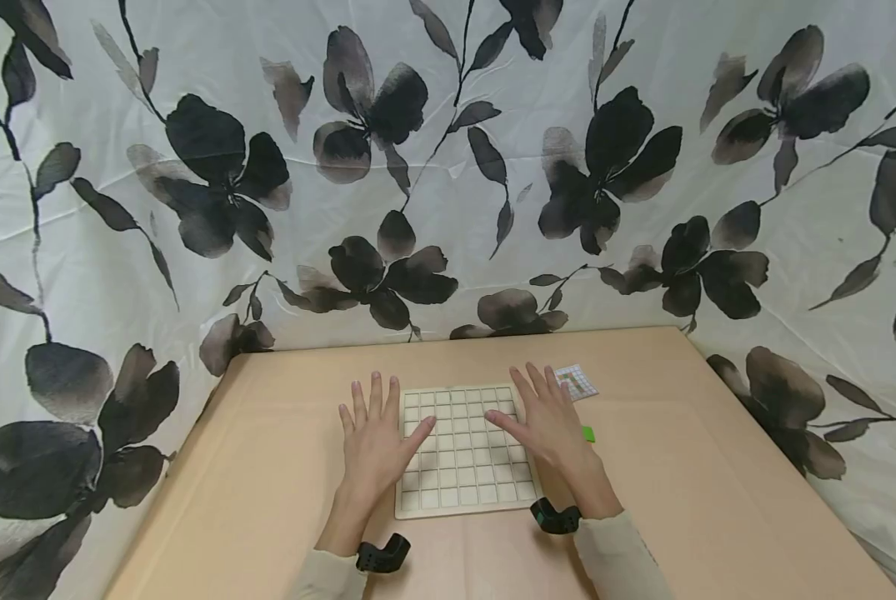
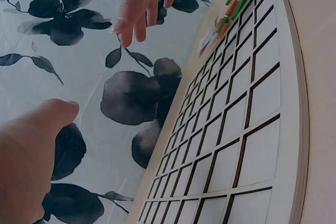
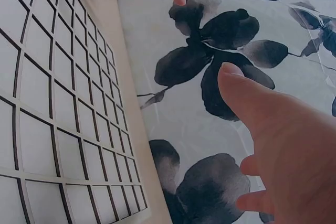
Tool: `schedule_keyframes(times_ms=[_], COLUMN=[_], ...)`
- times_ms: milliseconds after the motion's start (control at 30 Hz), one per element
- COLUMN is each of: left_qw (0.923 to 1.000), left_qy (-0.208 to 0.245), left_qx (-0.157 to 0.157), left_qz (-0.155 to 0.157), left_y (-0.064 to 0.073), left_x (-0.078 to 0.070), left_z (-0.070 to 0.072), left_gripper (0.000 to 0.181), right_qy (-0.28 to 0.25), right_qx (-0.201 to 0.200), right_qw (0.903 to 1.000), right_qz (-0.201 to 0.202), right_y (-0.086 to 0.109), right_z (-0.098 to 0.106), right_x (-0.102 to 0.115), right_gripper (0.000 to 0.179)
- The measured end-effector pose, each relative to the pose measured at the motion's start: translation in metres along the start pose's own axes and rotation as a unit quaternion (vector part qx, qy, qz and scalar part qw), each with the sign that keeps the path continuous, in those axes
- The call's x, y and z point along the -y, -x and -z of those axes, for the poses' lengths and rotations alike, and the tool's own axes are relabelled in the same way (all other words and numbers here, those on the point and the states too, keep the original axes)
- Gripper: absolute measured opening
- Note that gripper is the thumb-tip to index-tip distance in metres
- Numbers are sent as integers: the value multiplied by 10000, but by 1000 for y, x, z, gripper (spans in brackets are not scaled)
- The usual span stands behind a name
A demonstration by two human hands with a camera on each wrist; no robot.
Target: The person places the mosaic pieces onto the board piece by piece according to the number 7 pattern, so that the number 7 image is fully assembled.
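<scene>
A pale wooden grid board [image 1: 466,454] with rows of square cells lies flat on the table. My left hand [image 1: 372,446] is spread above its left edge, fingers straight and thumb pointing inward. Over the right edge hovers my right hand [image 1: 556,429], also spread, with nothing in it. In the left wrist view several green and orange pieces [image 2: 231,9] sit beside the board's far side; the head view shows only a green piece [image 1: 588,434] past the right hand. A small printed card [image 1: 577,381] with a coloured grid lies beyond the right fingers, partly covered by them.
The light wooden table [image 1: 267,467] extends on both sides of the board. Behind it and at its sides hangs a white cloth [image 1: 493,275] with dark flowers. Each wrist wears a black camera band [image 1: 383,553].
</scene>
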State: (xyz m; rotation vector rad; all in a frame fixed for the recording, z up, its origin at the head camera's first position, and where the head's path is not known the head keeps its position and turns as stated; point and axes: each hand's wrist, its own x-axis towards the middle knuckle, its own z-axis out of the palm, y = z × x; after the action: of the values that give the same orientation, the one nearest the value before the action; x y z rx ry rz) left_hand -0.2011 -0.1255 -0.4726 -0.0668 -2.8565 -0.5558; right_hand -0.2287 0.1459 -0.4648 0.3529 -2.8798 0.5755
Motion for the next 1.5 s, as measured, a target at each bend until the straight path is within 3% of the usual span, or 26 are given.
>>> schedule_keyframes(times_ms=[733,1500], left_qw=[9970,9938], left_qy=[668,961], left_qx=[311,530], left_qz=[220,189], left_y=[-8,14], left_x=[11,23], left_z=[6,0], left_gripper=[100,105], right_qy=[-314,-746], right_qx=[110,-35], right_qw=[9994,9972], right_qz=[89,16], right_y=[-9,-6], right_z=[8,9], right_x=[-2,-16], right_gripper=[94,82])
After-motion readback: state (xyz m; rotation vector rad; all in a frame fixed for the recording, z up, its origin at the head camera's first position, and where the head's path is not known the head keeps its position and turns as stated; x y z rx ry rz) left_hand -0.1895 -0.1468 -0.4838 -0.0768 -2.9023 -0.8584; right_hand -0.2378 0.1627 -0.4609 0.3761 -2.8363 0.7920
